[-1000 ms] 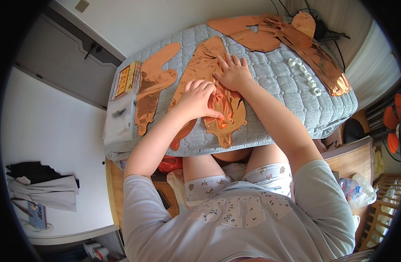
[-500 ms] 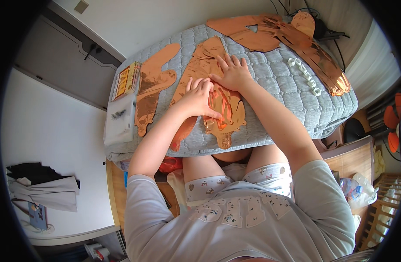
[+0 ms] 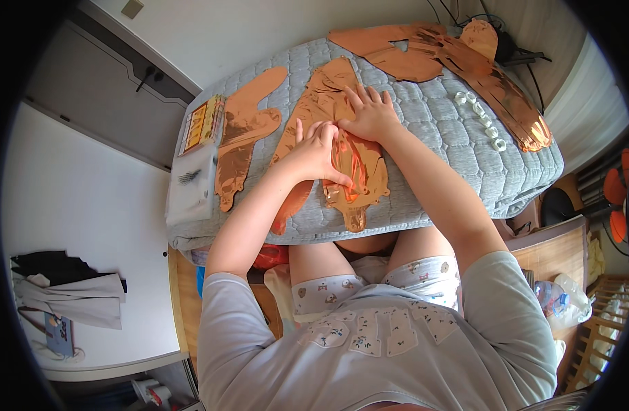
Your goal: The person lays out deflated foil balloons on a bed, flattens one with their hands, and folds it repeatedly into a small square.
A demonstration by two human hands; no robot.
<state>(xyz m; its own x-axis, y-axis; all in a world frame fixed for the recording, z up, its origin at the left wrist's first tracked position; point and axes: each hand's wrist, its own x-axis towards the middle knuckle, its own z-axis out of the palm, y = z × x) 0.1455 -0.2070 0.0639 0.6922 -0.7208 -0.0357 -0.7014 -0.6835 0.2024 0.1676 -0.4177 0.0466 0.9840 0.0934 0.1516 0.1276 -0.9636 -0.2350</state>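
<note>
A flat copper-coloured foil balloon (image 3: 370, 181) lies wrinkled on the grey quilted mattress (image 3: 420, 109) in front of me. My left hand (image 3: 316, 152) presses on it, its thumb stretched toward me and its fingers bent; whether the fingertips pinch the foil is hard to see. Palm down on the same balloon is my right hand (image 3: 371, 115), fingers spread toward the far side. The two hands meet near the right thumb. Farther left rests a second copper foil balloon (image 3: 237, 140), also flat.
More copper foil (image 3: 465, 65) spreads over the far right, near several white ribbon rolls (image 3: 491, 131). A clear plastic packet (image 3: 189, 181) and a colourful pack (image 3: 203, 125) sit at the left edge. An orange-bladed fan (image 3: 614, 185) and a plastic bottle (image 3: 552, 300) stand off to the right.
The whole view has shifted slightly. Both hands stay on the foil balloon in almost the same pose, with my left fingers a little closer to the right thumb.
</note>
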